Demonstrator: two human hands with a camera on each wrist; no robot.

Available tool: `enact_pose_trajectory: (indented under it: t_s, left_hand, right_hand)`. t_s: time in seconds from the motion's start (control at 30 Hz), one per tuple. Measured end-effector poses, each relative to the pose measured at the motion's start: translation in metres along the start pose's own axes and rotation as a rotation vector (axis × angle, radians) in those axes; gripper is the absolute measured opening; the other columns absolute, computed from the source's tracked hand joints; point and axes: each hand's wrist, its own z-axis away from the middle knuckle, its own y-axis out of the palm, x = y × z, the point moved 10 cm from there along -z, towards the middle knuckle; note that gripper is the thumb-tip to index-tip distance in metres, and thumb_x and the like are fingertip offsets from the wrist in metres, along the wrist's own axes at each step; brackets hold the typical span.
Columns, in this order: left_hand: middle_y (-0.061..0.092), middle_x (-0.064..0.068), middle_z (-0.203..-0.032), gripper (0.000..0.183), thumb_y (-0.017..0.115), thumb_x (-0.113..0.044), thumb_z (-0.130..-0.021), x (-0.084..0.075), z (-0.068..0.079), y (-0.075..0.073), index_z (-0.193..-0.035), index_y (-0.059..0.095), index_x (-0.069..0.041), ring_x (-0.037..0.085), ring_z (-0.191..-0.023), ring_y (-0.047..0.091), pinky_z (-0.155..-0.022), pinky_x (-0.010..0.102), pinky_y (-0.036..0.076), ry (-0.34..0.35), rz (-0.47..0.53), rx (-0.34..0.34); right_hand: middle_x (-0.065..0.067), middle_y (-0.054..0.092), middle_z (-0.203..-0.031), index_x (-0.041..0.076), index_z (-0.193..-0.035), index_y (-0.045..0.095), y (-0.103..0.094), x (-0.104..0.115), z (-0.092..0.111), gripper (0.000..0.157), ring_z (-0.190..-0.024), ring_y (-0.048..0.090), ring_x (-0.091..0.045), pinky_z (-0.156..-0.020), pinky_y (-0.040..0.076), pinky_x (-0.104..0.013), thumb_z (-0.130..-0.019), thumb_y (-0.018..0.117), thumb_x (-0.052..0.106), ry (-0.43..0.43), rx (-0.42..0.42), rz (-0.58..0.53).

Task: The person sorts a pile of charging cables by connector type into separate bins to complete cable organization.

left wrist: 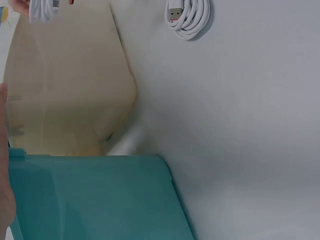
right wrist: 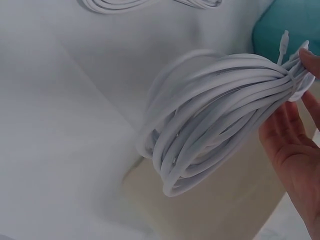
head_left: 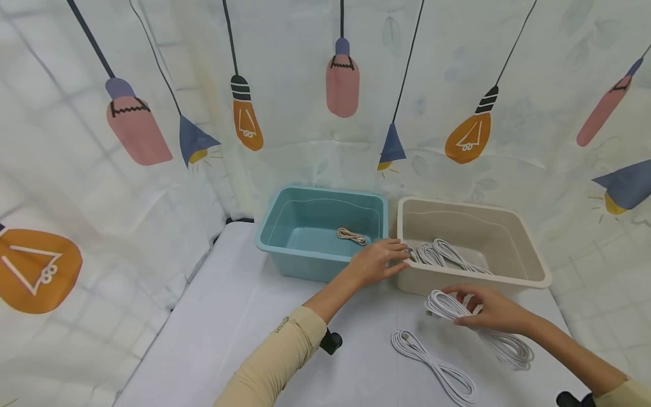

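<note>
My right hand (head_left: 490,308) pinches a coiled white USB cable (head_left: 508,346) near its tied end, raised above the table in front of the beige bin (head_left: 468,277). In the right wrist view the loops of this white cable (right wrist: 215,115) hang out from the fingers. My left hand (head_left: 378,263) reaches over the gap between the bins, its fingers extended at the beige bin's left rim beside white coiled cables (head_left: 442,253). Only a sliver of the left hand (left wrist: 4,170) shows in the left wrist view. Another white USB cable (head_left: 432,364) lies coiled on the table.
A teal bin (head_left: 305,257) stands left of the beige one and contains a small tan cable bundle (head_left: 351,235). Both bins sit at the back of the white-covered table (head_left: 213,333), against a curtain (head_left: 305,164) printed with lamps.
</note>
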Motion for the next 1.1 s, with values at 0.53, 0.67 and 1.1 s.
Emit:
enact_pose_trajectory:
  t_s: [0.53,0.67,1.1]
  left_hand:
    - [0.072,0.009,-0.137,0.029,0.073,-0.026,-0.102,0.0,0.001,0.001,-0.125,0.079,-0.01,0.027,-0.134,0.064,-0.115,0.033,0.05,-0.008,-0.012,0.007]
    - [0.071,0.009,-0.137,0.029,0.073,-0.026,-0.102,0.0,0.001,0.0,-0.125,0.079,-0.01,0.027,-0.134,0.064,-0.115,0.034,0.05,-0.009,-0.011,0.006]
    - [0.071,0.009,-0.137,0.03,0.074,-0.026,-0.102,0.0,0.001,-0.001,-0.126,0.078,-0.009,0.027,-0.135,0.064,-0.115,0.034,0.05,-0.009,0.001,0.003]
  right_hand:
    - [-0.001,0.062,-0.1,0.002,-0.131,0.065,-0.042,0.021,-0.01,0.055,-0.075,0.065,0.002,-0.063,0.059,-0.024,-0.083,0.09,0.012,0.009,-0.04,0.07]
    - [-0.003,0.061,-0.102,0.002,-0.134,0.064,-0.057,0.022,-0.013,0.056,-0.077,0.065,0.0,-0.063,0.058,-0.023,-0.085,0.089,0.013,0.073,-0.034,0.081]
    - [-0.009,0.065,-0.104,0.001,-0.139,0.062,-0.107,0.015,-0.025,0.059,-0.079,0.067,-0.004,-0.065,0.059,-0.023,-0.086,0.087,0.01,0.177,-0.104,0.165]
